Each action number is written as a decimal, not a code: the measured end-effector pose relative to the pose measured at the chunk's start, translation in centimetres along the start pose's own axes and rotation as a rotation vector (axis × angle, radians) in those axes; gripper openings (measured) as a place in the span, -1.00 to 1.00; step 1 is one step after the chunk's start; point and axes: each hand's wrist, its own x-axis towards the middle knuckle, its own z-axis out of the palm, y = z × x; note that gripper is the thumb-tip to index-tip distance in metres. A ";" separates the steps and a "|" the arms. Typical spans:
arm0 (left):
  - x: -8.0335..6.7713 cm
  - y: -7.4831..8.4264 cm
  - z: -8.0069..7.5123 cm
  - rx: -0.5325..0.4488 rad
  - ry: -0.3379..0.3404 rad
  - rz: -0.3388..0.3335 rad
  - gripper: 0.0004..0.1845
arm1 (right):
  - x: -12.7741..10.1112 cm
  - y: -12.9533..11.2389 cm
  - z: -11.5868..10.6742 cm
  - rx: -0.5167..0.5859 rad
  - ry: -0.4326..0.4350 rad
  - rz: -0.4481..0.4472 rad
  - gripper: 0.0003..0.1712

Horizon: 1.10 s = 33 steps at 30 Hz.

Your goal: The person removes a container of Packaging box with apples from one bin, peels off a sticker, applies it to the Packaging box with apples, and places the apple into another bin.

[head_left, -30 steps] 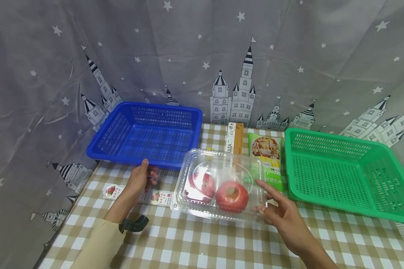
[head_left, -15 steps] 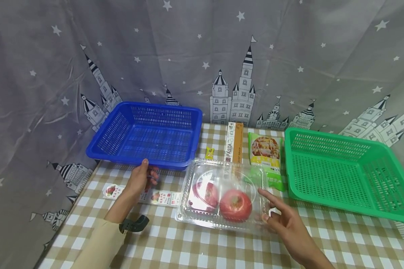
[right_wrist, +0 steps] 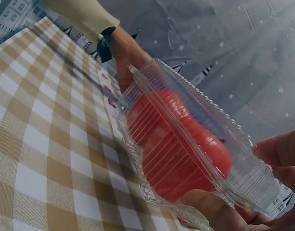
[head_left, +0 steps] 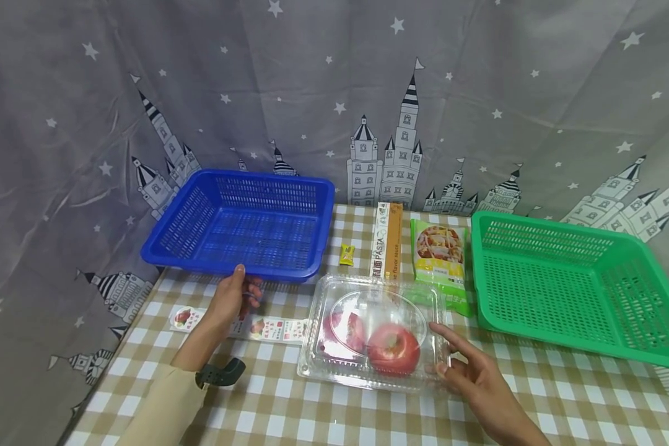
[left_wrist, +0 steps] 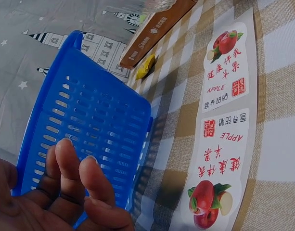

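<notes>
My right hand [head_left: 474, 378] holds the right side of a clear plastic clamshell box [head_left: 334, 365], thumb at the near side and fingers along the far side. Red apples [head_left: 394, 349] show through its lid; in the right wrist view they fill the lower part of the box [right_wrist: 255, 185]. My left hand [head_left: 228, 303] is at the front rim of a blue basket [head_left: 201, 265], thumb right at the rim. Its other fingers [left_wrist: 96, 178] hang loosely curled in front of the basket's slotted wall [left_wrist: 104, 110].
A strip of apple stickers [head_left: 270, 329] lies left of the box. Behind the box are a small yellow packet [head_left: 347, 254], a pasta box [head_left: 387, 238] and a green food bag [head_left: 440, 251]. A green basket [head_left: 541, 341] stands at right. A grey curtain [head_left: 290, 74] hangs behind.
The clamshell box has come down and toward me, slightly right, with my right hand on it. The yellow packet and more of the pasta box now show. My left hand stays put.
</notes>
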 end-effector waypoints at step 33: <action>0.0 0.1 -0.3 -0.007 -0.012 0.017 -0.33 | -0.3 2.5 -1.5 0.015 0.024 0.245 -0.29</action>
